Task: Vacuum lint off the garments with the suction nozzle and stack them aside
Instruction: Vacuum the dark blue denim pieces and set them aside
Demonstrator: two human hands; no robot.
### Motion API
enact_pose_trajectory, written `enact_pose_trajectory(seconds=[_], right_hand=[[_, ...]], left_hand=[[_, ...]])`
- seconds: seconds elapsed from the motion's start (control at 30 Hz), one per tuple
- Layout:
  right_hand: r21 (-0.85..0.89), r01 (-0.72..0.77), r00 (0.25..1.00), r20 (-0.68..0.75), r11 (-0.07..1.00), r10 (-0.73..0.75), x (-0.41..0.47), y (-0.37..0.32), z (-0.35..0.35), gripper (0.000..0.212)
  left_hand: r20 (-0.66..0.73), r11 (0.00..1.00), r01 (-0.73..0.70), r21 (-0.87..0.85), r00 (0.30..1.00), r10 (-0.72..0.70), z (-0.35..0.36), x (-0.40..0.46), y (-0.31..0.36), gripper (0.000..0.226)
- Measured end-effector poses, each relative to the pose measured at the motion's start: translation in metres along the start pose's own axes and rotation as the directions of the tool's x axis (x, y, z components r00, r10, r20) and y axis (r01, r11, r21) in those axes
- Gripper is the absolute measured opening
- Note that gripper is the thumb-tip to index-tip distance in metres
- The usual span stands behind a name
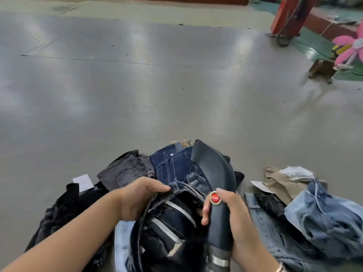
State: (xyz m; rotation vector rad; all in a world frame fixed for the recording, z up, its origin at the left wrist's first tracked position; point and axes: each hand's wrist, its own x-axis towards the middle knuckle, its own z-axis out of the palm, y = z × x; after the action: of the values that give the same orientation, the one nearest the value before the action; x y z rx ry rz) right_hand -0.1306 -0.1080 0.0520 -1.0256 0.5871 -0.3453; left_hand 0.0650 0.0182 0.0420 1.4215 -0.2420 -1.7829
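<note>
Suction nozzle (214, 173) gripped in right hand (229, 211), thumb by red button (215, 197), likely ready to switch. Left hand (137, 197) pinched dark jeans (172, 216) waistband, holding it open for nozzle. Other garments (314, 209) heaped on worktop (137, 95) beside both hands.

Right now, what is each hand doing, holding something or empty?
Left hand: grips the waistband of the dark jeans.
Right hand: wrapped around the black suction nozzle.
</note>
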Motion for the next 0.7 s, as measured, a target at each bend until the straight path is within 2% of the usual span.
enact_pose_trajectory(seconds=[0.07, 0.13, 0.17, 0.2, 0.3, 0.33, 0.4, 0.47, 0.5, 0.53, 0.57, 0.6, 0.63, 0.7], right_hand=[[-0.025, 0.062, 0.997, -0.039, 0.998, -0.063, 0.003, -0.004, -0.002, 0.044], [-0.031, 0.137, 0.988, -0.073, 0.99, -0.139, 0.005, -0.011, -0.003, 0.043], [-0.024, 0.167, 0.982, -0.085, 0.986, -0.168, 0.005, -0.016, -0.003, 0.045], [-0.022, 0.19, 0.977, -0.091, 0.982, -0.191, 0.005, -0.02, -0.004, 0.049], [-0.061, 0.242, 0.965, -0.094, 0.968, -0.247, 0.003, -0.03, -0.005, 0.049], [-0.067, 0.264, 0.958, -0.095, 0.962, -0.269, 0.002, -0.033, -0.004, 0.046], [-0.047, 0.287, 0.953, -0.092, 0.957, -0.29, 0.001, -0.035, -0.002, 0.043], [-0.033, 0.273, 0.958, -0.083, 0.961, -0.275, 0.004, -0.035, -0.002, 0.049], [-0.048, 0.252, 0.964, -0.075, 0.966, -0.255, 0.006, -0.034, -0.001, 0.051], [-0.06, 0.229, 0.97, -0.063, 0.971, -0.233, 0.008, -0.033, -0.001, 0.052], [-0.068, 0.198, 0.979, -0.044, 0.978, -0.201, 0.009, -0.03, 0.0, 0.052], [-0.065, 0.17, 0.985, -0.025, 0.983, -0.172, 0.009, -0.027, 0.001, 0.049], [-0.053, 0.142, 0.99, -0.009, 0.988, -0.143, 0.009, -0.024, 0.0, 0.045], [-0.038, 0.103, 0.995, 0.008, 0.994, -0.103, 0.008, -0.017, -0.003, 0.042]], left_hand=[[0.021, 0.998, -0.015, 0.062, 1.0, 0.013, 0.01, -0.01, -0.011, 0.067], [0.0, 0.949, 0.003, 0.316, 1.0, -0.004, 0.023, -0.018, -0.019, 0.097], [-0.011, 0.909, 0.006, 0.416, 1.0, -0.002, 0.026, -0.018, -0.022, 0.101], [-0.033, 0.881, -0.015, 0.474, 0.999, 0.034, 0.03, -0.02, -0.023, 0.097], [-0.103, 0.842, -0.15, 0.519, 0.966, 0.235, 0.033, -0.03, -0.023, 0.055], [-0.131, 0.833, -0.165, 0.529, 0.954, 0.271, 0.032, -0.035, -0.025, 0.049], [-0.129, 0.89, -0.169, 0.423, 0.961, 0.244, 0.032, -0.037, -0.024, 0.053], [0.045, 0.917, -0.167, 0.363, 0.986, 0.161, 0.035, -0.043, -0.032, 0.049], [0.105, 0.943, -0.177, 0.283, 0.983, 0.153, 0.034, -0.047, -0.035, 0.046], [0.092, 0.972, -0.214, 0.094, 0.974, 0.205, 0.036, -0.048, -0.032, 0.047], [0.114, 0.935, -0.318, -0.157, 0.935, 0.337, 0.034, -0.047, -0.031, 0.054], [0.119, 0.834, -0.415, -0.364, 0.867, 0.483, 0.033, -0.053, -0.029, 0.067], [0.131, 0.713, -0.505, -0.486, 0.765, 0.631, 0.028, -0.053, -0.032, 0.079], [-0.094, 0.568, -0.569, -0.595, 0.751, 0.654, 0.022, -0.045, -0.039, 0.102]])
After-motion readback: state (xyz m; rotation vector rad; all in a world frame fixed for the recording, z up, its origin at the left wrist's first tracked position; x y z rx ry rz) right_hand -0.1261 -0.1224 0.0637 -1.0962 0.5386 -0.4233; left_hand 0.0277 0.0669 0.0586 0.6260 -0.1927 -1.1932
